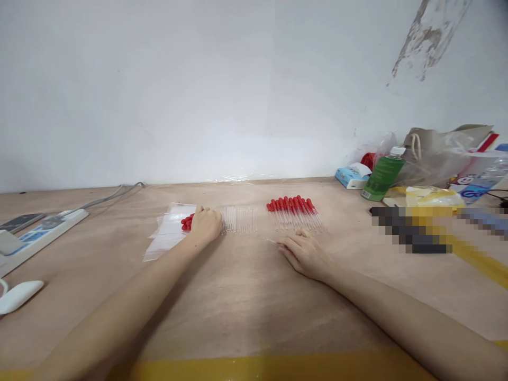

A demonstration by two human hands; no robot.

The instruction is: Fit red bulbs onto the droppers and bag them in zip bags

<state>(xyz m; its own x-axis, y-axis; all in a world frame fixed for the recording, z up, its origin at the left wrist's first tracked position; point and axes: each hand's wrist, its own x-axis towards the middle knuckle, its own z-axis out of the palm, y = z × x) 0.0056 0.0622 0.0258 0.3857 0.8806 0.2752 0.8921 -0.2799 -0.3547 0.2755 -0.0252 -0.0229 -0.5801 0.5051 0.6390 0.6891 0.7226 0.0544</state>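
Observation:
My left hand [205,225] rests on the wooden table [246,296], its fingers curled over a small heap of red rubber bulbs [186,222] beside a stack of clear plastic bags [169,235]. Whether it grips a bulb is hidden. A row of bare glass dropper tubes [239,219] lies just right of that hand. My right hand [304,254] lies flat and palm down, its fingertips at a single glass tube [271,241]. Just beyond it sits a row of assembled droppers with red bulbs [294,211].
A white power strip [43,233] with its cable and a phone [19,221] lie at the left, a white object [19,295] near the left edge. At the right stand a green bottle [383,174], a tissue pack [351,177], bags and clutter. Yellow tape [254,368] marks the front edge.

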